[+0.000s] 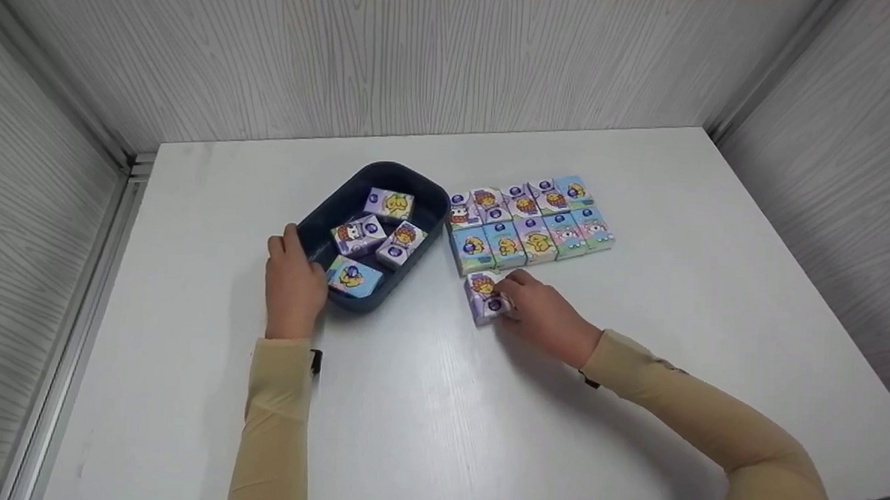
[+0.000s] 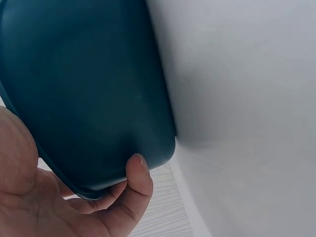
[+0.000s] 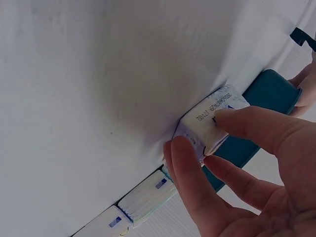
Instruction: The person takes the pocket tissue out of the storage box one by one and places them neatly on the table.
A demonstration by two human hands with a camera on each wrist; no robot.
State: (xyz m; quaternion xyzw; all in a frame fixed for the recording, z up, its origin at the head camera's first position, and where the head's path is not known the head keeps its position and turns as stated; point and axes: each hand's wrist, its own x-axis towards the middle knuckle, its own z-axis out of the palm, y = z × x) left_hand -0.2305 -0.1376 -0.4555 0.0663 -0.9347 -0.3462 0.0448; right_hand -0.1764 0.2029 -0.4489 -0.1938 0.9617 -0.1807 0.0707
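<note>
My left hand grips the left side of a dark blue-green plastic basin. In the left wrist view, fingers of the left hand curl round the end of the basin, thumb side over its rim. Several small cartoon-printed tissue packs lie loose inside. My right hand pinches one purple-and-white tissue pack just in front of the laid-out rows. Seen from the right wrist, the thumb and fingers of the right hand hold this pack by its sides, printed date showing.
Two neat rows of similar tissue packs lie side by side right of the basin, close to its edge. The white table is bounded by a wood-grain panel at the back and side panels left and right.
</note>
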